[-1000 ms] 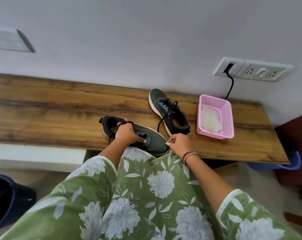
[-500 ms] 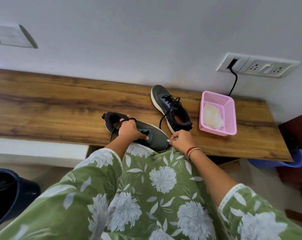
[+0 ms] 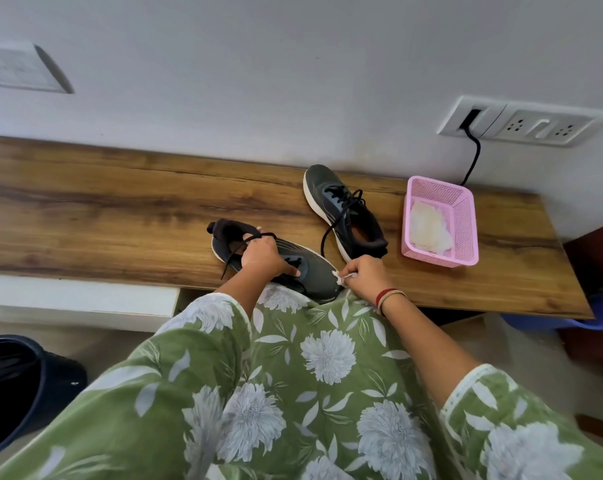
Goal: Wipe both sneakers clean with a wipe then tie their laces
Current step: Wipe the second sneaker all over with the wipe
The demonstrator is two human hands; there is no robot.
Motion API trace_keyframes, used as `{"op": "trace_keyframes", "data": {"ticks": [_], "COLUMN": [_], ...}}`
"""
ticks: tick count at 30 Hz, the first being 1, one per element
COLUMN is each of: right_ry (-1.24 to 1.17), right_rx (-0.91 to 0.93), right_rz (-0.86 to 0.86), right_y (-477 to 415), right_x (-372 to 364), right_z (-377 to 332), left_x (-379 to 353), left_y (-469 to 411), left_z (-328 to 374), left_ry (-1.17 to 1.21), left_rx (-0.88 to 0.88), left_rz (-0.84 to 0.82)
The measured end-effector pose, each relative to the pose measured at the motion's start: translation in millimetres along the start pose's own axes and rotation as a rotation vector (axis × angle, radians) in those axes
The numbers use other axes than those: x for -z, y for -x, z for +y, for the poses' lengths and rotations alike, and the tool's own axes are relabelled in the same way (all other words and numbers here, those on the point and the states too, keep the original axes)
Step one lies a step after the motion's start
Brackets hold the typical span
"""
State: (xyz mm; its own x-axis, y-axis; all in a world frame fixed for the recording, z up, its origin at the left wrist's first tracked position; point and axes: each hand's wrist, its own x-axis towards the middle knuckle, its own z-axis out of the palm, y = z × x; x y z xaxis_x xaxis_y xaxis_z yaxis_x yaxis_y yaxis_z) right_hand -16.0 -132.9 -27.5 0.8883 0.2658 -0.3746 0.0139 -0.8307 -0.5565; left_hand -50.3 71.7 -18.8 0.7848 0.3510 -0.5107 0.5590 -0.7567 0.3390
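The left hand (image 3: 263,259) grips the near sneaker (image 3: 313,271) on the desk (image 3: 102,216), while the right hand (image 3: 365,277) pinches a wipe (image 3: 338,277) against that sneaker's toe.

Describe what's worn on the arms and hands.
The left sleeve and right sleeve are green with white flowers and leaves, edged in white trim. The right wrist carries a red band and a thin gold-toned one. The left hand and right hand wear no gloves.

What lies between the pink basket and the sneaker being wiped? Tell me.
The other sneaker, laces untied, on the wooden top; head view shows it.
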Motion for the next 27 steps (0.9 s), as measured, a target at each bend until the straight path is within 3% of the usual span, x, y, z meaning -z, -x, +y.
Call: {"op": "trace_keyframes", "data": {"ticks": [3,7,11,16,19,22,27], "right_ry": [-0.008,-0.123,-0.023,0.28,0.285,0.031,-0.661], "right_rx": [0.021,0.016,0.003,0.095,0.127,0.101,-0.032], "right_rz": [0.026,0.218,0.139,0.046,0.042,0.069,0.259], "right_y": [4.5,5.2,0.3,12.1,18.9,23.8,32.1], "right_x": [-0.1,-4.5,-8.8,-8.8,-8.5,-5.7,-4.9], "right_z": [0.9,-1.9,-6.6,-5.6,-5.7,-4.5,-9.2], "left_x": [1.3,-1.8,-0.8,1.6,1.0,0.0,4.1], "left_y": [-0.4,2.6,3.2,2.2,3.1,4.1,9.4], "left_z": [1.4,-3.8,-2.9,6.6,7.4,3.0,0.7], "left_ry": [0.01,0.048,0.03,-0.056,-0.055,0.001,0.039], "left_rx": [0.007,0.018,0.014,-0.014,-0.011,0.016,0.009], "left_rz": [0.002,0.027,0.022,-0.01,-0.004,0.007,0.008]}}
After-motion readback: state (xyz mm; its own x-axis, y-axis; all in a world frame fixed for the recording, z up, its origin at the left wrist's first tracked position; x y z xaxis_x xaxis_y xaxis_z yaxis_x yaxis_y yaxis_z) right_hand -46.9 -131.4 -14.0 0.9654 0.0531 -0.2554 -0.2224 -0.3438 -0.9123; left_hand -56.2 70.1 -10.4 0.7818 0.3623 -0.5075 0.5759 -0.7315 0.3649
